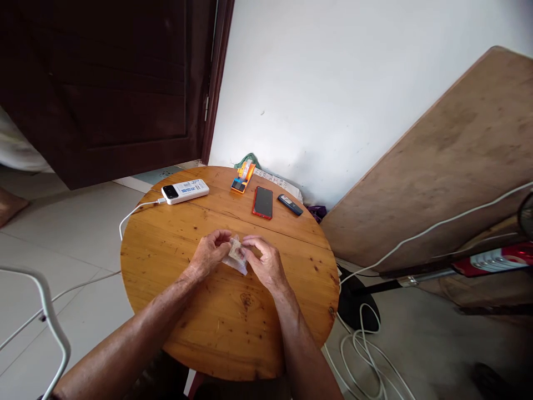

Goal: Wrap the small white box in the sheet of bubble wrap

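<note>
Both my hands meet over the middle of a round wooden table (175, 289). My left hand (209, 253) and my right hand (266, 262) each pinch a side of a small clear plastic packet (236, 256) with something pale and reddish inside. The packet is held just above the tabletop between my fingertips. What the packet contains is too small to make out.
At the table's far side lie a white power bank (185, 191) with a white cable (133, 214), an orange gadget (242, 179), a red-cased phone (262, 201) and a small dark phone (290, 204). A wooden board (449, 161) leans on the wall at right; cables (366, 344) coil on the floor.
</note>
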Tool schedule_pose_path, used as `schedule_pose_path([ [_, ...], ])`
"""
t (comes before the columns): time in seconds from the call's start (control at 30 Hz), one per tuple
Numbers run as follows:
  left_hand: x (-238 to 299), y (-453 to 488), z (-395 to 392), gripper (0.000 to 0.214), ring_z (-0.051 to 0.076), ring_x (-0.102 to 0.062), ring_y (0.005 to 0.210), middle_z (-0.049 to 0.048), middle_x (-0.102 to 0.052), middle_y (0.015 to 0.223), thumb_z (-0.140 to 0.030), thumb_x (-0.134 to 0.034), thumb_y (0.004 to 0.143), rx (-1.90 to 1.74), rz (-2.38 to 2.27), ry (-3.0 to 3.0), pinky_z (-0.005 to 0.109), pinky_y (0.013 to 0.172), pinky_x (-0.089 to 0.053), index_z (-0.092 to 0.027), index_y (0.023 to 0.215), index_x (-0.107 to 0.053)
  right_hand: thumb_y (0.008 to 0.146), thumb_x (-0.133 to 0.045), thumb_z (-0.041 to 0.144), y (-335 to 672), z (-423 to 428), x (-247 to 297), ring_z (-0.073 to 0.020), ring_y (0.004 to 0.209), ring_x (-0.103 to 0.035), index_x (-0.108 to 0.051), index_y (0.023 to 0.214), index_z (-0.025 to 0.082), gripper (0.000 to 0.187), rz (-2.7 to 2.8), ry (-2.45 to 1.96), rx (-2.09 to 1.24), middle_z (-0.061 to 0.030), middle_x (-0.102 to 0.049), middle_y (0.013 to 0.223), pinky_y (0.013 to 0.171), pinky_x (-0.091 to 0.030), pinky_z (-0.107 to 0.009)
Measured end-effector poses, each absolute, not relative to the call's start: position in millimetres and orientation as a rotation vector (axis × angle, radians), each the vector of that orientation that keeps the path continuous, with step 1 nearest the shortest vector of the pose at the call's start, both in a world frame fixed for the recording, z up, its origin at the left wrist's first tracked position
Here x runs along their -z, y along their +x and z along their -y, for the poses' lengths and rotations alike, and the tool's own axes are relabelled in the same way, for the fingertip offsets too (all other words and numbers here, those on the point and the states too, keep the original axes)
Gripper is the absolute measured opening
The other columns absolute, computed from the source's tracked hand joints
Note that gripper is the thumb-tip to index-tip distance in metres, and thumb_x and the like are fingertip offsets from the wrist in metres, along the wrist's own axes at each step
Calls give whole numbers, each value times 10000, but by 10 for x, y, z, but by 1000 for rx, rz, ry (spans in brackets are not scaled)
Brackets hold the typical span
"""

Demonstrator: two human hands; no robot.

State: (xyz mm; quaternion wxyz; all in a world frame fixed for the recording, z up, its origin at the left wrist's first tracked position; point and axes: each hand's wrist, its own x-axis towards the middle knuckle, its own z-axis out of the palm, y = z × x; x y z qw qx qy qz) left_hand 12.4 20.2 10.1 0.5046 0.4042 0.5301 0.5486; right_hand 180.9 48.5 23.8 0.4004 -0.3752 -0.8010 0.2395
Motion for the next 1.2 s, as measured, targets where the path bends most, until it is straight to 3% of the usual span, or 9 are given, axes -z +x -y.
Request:
schedule_pose_path([
  [0.23,-84,157,-188,308,154,-630,718,34,-690,816,-250,-551,649,-1263,-1338,1173,248,652,-491,-144,913,-669,875,-548,186,1800,-483,-222,-204,894,-656,-642,800,233,129,2047,-979,-421,-53,-709,919,847,-500,-345],
  [0.57,-61,148,-196,272,145,-636,701,35,-698,824,-211,-541,691,-1214,-1350,1241,237,650,-492,-142,919,-672,916,-484,243,1818,-479,-217,-190,873,-653,-628,853,229,157,2002,-1073,-557,-41,-701,908,800,-499,-301],
  [0.77,-39,159,-206,272,142,-634,722,33,-702,852,-215,-547,696,-1218,-1361,1249,236,667,-495,-154,930,-672,846,-577,229,1866,-462,-279,-190,956,-647,-643,849,225,67,2004,-1035,-640,-41,-698,990,859,-491,-303],
  [0.93,-64,155,-199,286,158,-641,758,36,-710,864,-211,-548,696,-1207,-1363,1267,253,701,-501,-163,949,-671,840,-630,282,1871,-467,-267,-195,941,-645,-659,977,226,151,2124,-1006,-701,-53,-699,1016,841,-500,-322],
  [1.07,-73,155,-200,254,156,-638,734,38,-701,838,-217,-550,701,-1201,-1344,1255,248,673,-503,-155,916,-670,869,-591,258,1837,-479,-246,-204,929,-645,-670,889,222,89,2089,-956,-621,-64,-703,968,849,-502,-340],
  [1.2,-46,164,-211,249,141,-634,717,27,-700,823,-209,-546,701,-1200,-1364,1285,228,656,-492,-160,907,-677,897,-528,243,1806,-472,-236,-193,888,-656,-657,831,228,146,1989,-981,-609,-52,-705,928,824,-508,-317],
])
